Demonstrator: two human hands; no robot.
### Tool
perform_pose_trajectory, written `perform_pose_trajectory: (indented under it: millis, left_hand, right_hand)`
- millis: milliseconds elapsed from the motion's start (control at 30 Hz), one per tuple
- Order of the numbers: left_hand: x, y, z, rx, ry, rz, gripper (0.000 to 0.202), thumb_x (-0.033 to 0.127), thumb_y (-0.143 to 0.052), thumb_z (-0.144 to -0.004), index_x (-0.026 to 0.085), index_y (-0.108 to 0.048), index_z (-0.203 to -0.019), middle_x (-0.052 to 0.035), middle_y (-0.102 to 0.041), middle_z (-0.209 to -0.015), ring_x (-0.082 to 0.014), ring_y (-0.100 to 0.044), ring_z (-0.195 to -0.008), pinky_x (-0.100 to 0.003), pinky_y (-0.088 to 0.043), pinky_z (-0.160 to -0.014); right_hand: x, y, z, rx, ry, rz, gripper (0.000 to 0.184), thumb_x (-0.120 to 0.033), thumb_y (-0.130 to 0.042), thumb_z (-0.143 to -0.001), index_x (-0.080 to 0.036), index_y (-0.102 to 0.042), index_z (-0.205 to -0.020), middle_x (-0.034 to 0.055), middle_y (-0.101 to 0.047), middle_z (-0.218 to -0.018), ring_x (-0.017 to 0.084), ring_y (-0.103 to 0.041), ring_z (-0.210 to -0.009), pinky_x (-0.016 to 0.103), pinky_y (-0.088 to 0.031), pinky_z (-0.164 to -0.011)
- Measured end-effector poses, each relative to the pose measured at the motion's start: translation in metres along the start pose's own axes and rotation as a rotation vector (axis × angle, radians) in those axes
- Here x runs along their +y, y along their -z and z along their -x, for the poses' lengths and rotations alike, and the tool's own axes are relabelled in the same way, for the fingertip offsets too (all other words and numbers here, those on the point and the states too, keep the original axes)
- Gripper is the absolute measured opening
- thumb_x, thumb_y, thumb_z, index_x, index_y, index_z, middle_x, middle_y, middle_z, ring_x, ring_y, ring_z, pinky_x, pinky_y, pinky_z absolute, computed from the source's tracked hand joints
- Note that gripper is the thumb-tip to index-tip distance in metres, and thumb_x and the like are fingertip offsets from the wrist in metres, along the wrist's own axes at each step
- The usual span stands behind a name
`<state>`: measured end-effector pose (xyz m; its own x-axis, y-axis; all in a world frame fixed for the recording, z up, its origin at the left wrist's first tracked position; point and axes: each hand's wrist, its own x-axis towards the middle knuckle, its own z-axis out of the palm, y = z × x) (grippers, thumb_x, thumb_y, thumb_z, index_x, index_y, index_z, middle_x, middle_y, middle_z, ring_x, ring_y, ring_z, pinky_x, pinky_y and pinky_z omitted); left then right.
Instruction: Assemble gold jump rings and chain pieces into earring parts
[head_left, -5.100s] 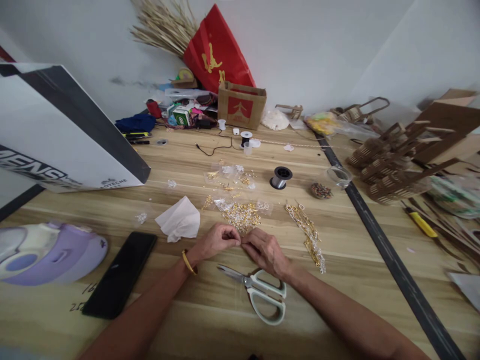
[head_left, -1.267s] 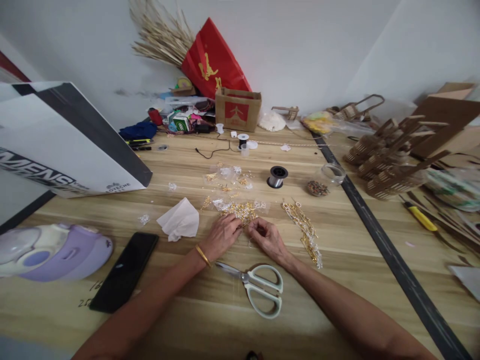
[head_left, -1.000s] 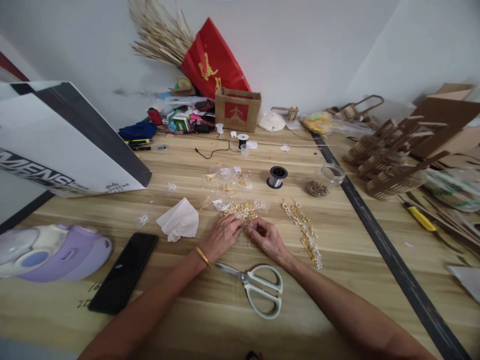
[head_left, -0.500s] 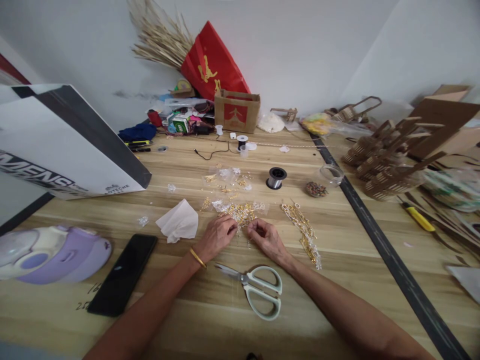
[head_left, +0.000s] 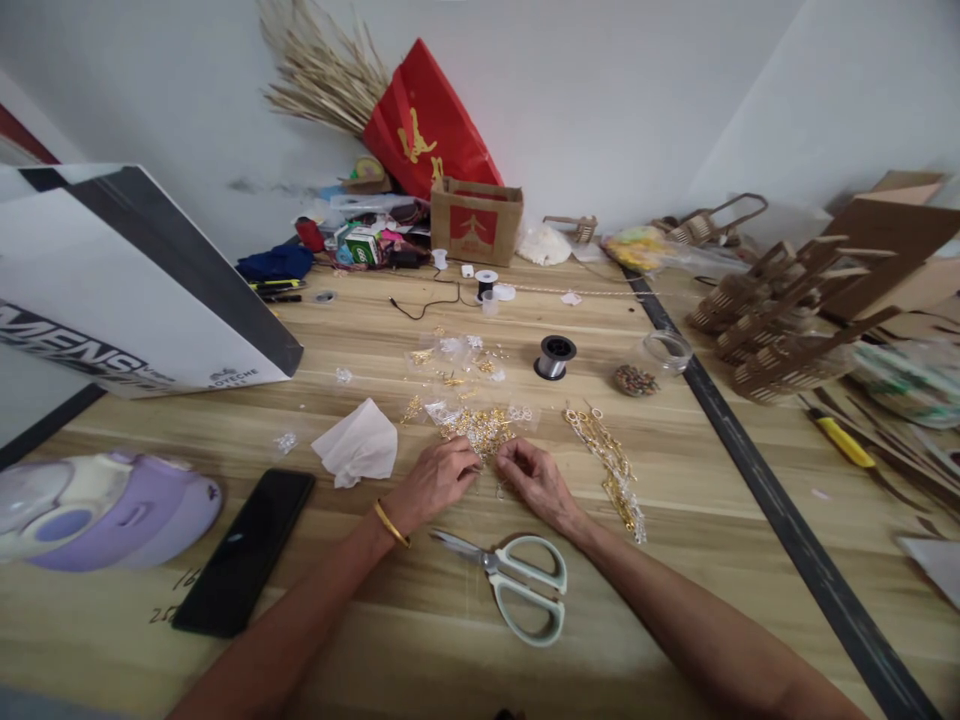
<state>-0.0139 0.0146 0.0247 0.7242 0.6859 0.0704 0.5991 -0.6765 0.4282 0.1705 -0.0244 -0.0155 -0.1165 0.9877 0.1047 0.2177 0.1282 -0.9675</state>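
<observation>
Head view, wooden table (head_left: 705,520).

Counts:
- Two bare hands, one gold bangle (head_left: 391,523) on the left wrist.
- One pile of small gold findings (head_left: 480,424), lying mid-table just beyond both hands.
- One line of gold chain pieces (head_left: 611,468), right of the pile and apart from it.
- One pair of scissors (head_left: 525,588), blades shut, just nearside of the hands.
- One black phone (head_left: 244,550), one crumpled white tissue (head_left: 357,450), one grey spool (head_left: 555,357).

Hands:
- Left hand (head_left: 437,480) rests knuckles-up, fingers curled together, tips at the pile's near edge.
- Right hand (head_left: 534,480) mirrors it, fingertips bunched just beside the left's.
- Whether either pinches a piece: too small to tell.

Edges and room:
- The pile touches the fingertips in front; the scissors lie close behind the wrists.
- The tissue is near the left hand, and the phone lies farther out on that side.
- The chain line borders the right hand's side.
- Bare wood opens between the chain line and the black strip (head_left: 780,515), which runs diagonally at right.
- More bare wood lies nearside of the scissors, between the forearms.
- A large white bag (head_left: 112,280) and a purple device (head_left: 112,505) close off the far left.
</observation>
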Motion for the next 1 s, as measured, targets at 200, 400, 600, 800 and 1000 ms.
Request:
perform_pose_trajectory:
  millis: [200, 400, 600, 800, 1000]
  left_hand:
    - [-0.006, -0.008, -0.003, -0.016, -0.036, 0.003, 0.016, 0.015, -0.053, -0.086, 0.015, -0.066, -0.077, -0.0051, -0.061, -0.082, -0.0168, -0.056, -0.079, -0.027, -0.041, -0.074]
    - [-0.009, -0.011, -0.003, 0.008, -0.048, 0.026, 0.011, 0.014, -0.057, -0.083, 0.015, -0.066, -0.076, -0.0047, -0.063, -0.080, -0.0180, -0.057, -0.081, -0.028, -0.042, -0.077]
    - [-0.007, -0.009, -0.006, 0.125, 0.101, 0.300, 0.009, 0.013, -0.060, -0.078, 0.015, -0.068, -0.074, -0.0052, -0.068, -0.077, -0.0168, -0.060, -0.076, -0.027, -0.045, -0.073]
    - [-0.012, -0.009, -0.009, 0.175, 0.375, 0.870, 0.011, 0.023, -0.071, -0.066, 0.013, -0.067, -0.069, -0.0039, -0.069, -0.066, -0.0148, -0.061, -0.062, -0.024, -0.046, -0.061]
    - [-0.012, -0.011, -0.010, 0.161, 0.470, 1.151, 0.018, 0.024, -0.077, -0.059, 0.013, -0.066, -0.069, 0.0002, -0.066, -0.061, -0.0107, -0.057, -0.059, -0.021, -0.043, -0.061]
  right_hand:
    - [0.002, 0.000, 0.000, 0.011, -0.023, 0.003, 0.022, -0.037, -0.053, -0.085, -0.016, -0.054, -0.077, -0.0030, -0.047, -0.062, 0.010, -0.040, -0.053, 0.021, -0.031, -0.048]
    - [0.002, 0.001, -0.001, -0.001, -0.045, -0.029, 0.024, -0.039, -0.054, -0.084, -0.017, -0.054, -0.078, -0.0022, -0.048, -0.063, 0.010, -0.041, -0.053, 0.022, -0.033, -0.048]
    - [0.000, 0.000, 0.001, -0.021, -0.041, -0.052, 0.026, -0.041, -0.054, -0.085, -0.016, -0.054, -0.079, -0.0017, -0.049, -0.064, 0.010, -0.041, -0.055, 0.021, -0.032, -0.049]
    - [-0.004, 0.000, 0.003, -0.023, -0.019, -0.044, 0.026, -0.042, -0.054, -0.085, -0.017, -0.053, -0.078, -0.0020, -0.048, -0.062, 0.010, -0.041, -0.053, 0.021, -0.032, -0.047]
    - [-0.014, -0.005, 0.008, -0.023, 0.038, 0.007, 0.024, -0.040, -0.052, -0.086, -0.017, -0.053, -0.079, -0.0016, -0.050, -0.062, 0.010, -0.043, -0.051, 0.021, -0.034, -0.045]
